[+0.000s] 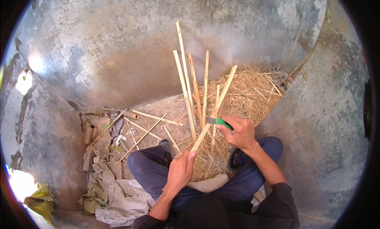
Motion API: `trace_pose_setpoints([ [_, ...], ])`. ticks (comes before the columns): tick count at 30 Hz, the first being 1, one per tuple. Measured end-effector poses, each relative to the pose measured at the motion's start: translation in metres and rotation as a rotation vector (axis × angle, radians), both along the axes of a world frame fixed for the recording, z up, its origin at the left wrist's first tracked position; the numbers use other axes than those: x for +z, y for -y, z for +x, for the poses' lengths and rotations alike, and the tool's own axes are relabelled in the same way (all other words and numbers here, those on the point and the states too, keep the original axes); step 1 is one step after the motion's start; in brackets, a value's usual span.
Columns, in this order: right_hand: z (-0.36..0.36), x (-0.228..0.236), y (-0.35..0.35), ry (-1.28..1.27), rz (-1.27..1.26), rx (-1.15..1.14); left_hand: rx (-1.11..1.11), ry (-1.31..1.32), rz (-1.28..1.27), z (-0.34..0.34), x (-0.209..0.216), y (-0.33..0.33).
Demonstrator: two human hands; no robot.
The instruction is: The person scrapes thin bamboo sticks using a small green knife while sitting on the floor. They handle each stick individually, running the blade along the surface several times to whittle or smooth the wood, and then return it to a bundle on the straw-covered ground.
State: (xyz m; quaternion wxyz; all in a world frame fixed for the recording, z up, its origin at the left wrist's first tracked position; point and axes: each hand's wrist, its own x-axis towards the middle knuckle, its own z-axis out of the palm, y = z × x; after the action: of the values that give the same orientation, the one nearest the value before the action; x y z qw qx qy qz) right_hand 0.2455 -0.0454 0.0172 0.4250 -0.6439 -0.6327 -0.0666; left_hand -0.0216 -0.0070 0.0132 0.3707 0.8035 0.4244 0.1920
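My left hand [181, 169] is closed around the lower end of a pale bamboo strip [201, 138]. The strip slants up and away to the right. In my right hand [240, 132] is a green-handled knife [224, 123], its blade lying against the strip about midway along. Just beyond, several split bamboo strips [206, 82] stand upright or lean near the wall. Thin shavings [208, 161] lie between my bent legs, under both hands.
A larger heap of shavings [249, 88] sits at the far right. Loose bamboo sticks [148, 132] lie across the floor on the left, near bricks [88, 159] and crumpled sacking [122, 201]. Stained grey walls [118, 42] enclose the spot.
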Motion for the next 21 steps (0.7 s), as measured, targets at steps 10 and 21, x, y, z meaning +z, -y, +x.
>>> trace_pose_setpoints([
  [10, 0.013, -0.006, -0.015, -0.024, 0.001, -0.009, -0.029, 0.078, -0.060, 0.004, -0.008, -0.010],
  [21, 0.013, -0.008, -0.017, 0.008, -0.019, -0.025, -0.007, -0.039, 0.037, -0.003, -0.017, -0.012],
])
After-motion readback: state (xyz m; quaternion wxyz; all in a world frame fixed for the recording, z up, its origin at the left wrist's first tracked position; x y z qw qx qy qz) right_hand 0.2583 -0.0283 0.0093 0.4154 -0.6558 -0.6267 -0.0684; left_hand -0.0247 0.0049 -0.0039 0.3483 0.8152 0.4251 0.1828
